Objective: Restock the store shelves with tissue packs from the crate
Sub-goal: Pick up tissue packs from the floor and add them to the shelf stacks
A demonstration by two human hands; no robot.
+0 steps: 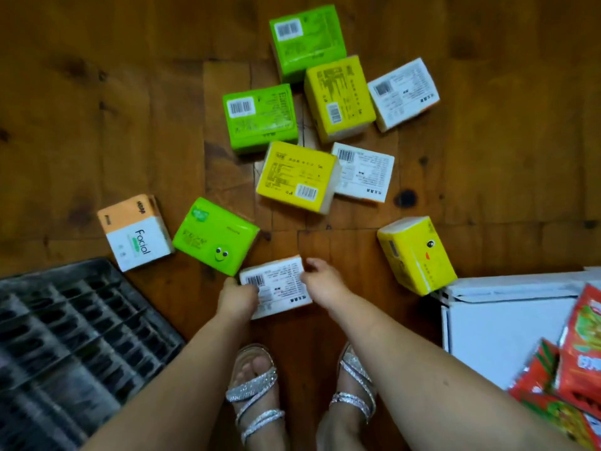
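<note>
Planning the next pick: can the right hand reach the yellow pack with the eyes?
Likely yes: bare floor separates the right hand and the yellow pack, but its fingers hold a white pack.

Silver strappy sandals [257, 395] stand on a brown wooden floor [97, 125], and red snack packets [582, 353] lie heaped at the lower right edge.

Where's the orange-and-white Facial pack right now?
Head view, left side: the Facial pack lies on the wooden floor just beyond the black crate, beside the green smiley pack.
</note>
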